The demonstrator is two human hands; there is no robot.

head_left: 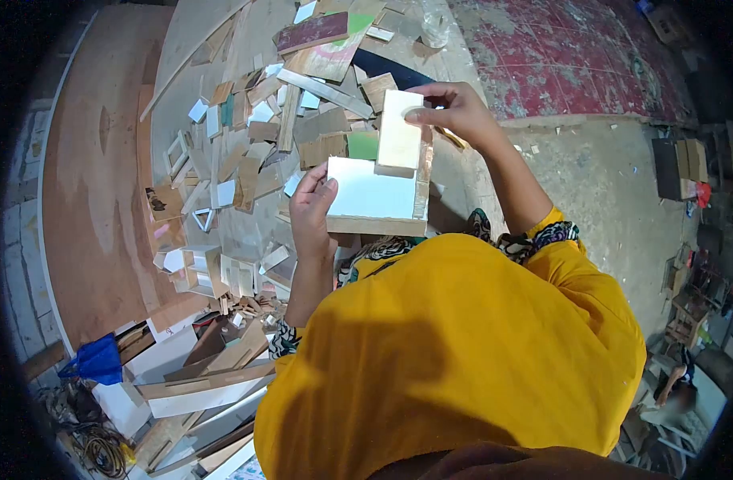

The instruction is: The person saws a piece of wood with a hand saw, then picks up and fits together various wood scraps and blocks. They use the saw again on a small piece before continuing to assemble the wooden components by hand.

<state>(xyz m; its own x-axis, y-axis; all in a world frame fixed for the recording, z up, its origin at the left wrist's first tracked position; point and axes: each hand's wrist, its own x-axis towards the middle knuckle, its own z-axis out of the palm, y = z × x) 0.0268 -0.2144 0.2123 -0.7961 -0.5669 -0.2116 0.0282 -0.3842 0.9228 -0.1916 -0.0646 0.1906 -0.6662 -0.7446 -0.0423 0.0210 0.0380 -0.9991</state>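
Observation:
A shallow box with a white inner panel [366,192] and wooden edges is held in front of my body. My left hand [312,212] grips its left side, thumb on the white panel and fingers behind. A pale rectangular wood block [400,132] stands over the box's upper right corner. My right hand [458,116] pinches the block's upper right edge, thumb on its face. Part of a green piece [363,146] shows just beyond the box, left of the block.
Many wood offcuts [290,120] are strewn over the work surface ahead and left. A large brown board [102,160] lies at far left. Long planks [206,392], a blue bag [98,360] and coiled cable [98,452] are lower left. A person [677,388] is at lower right.

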